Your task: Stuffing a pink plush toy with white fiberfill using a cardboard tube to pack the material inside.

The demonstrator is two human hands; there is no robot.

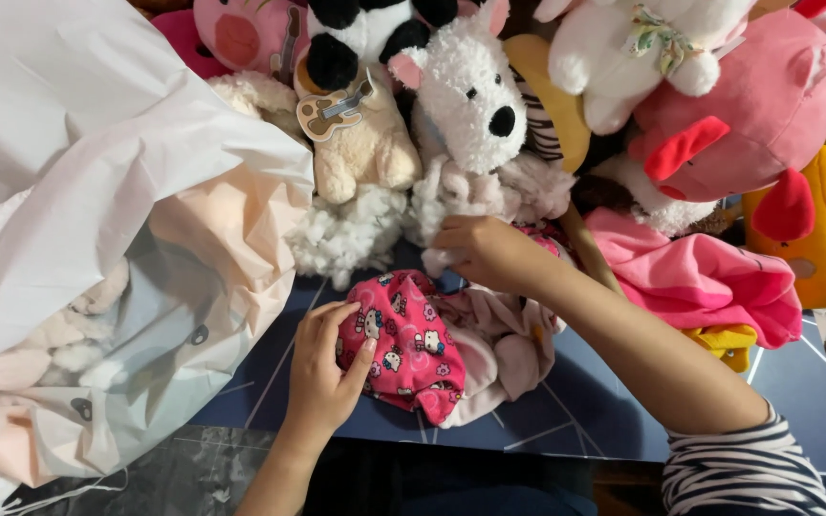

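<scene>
Head view, looking straight down on the work. A pink printed fabric piece (402, 346), patterned with small cartoon figures, lies on the dark blue tabletop (585, 411) just in front of the person, joined along its right side to a pale pink plush lining (504, 349).

Left hand (325, 368): its grip is partly closed, thumb on top of the printed fabric's left edge and fingers curled against the same edge. It has hold of that edge; how far the fingers reach beneath cannot be told.

Right hand (485, 250): the arm comes in from the lower right in a striped sleeve (748, 473). Its fingers are bent down into the white fluffy stuffing (461, 201) at the foot of the white plush dog (466, 91), just beyond the fabric's far edge. Whether they pinch stuffing or cloth is hidden by the hand itself.

Governing relation: the fabric piece lies between the two hands, right of the left grip and nearer to the person than the right grip. Its long axis runs roughly left to right, from the printed edge to the pale lining. The left hand is the one in contact; the right is close but just beyond.

Surroundings: a large translucent white plastic bag (97, 191) of soft toys lies to the left, touching the tabletop edge. A pink plush toy (757, 105) and folded pink cloth (700, 277) lie to the right, apart from both hands.
</scene>
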